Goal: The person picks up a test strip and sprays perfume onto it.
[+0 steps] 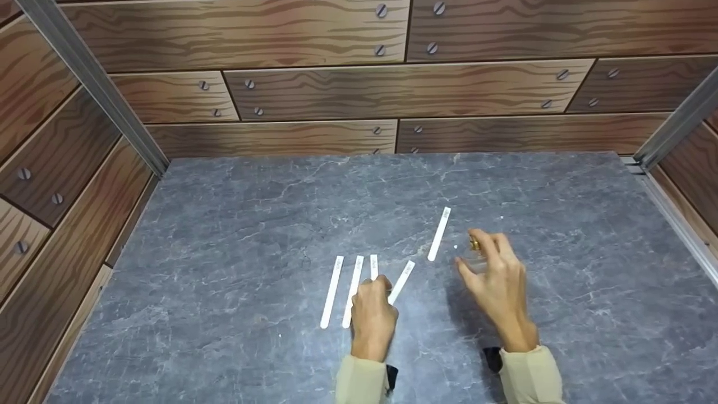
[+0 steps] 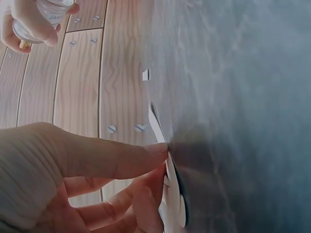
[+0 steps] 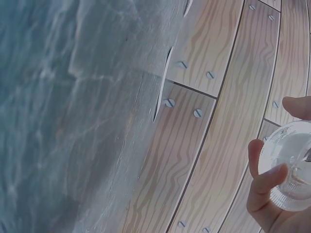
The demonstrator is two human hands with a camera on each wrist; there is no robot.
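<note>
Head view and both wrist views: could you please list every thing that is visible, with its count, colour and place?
Paper strips: five, white, flat on the tabletop; four lie close together near the left hand, one lies apart, farther back, beside the right hand.
Small bottle: one, clear glass with a gold-coloured part, held above the tabletop.
Tabletop: one, grey marble pattern, under everything.
Walls: three sides, brown wood-plank pattern with screw heads, around the tabletop.
Metal rails: two, grey, at the back corners.
Sleeves: two, beige, at the bottom edge.
Left hand: fingertips press on the grouped strips.
Right hand: grips the small bottle.
</note>
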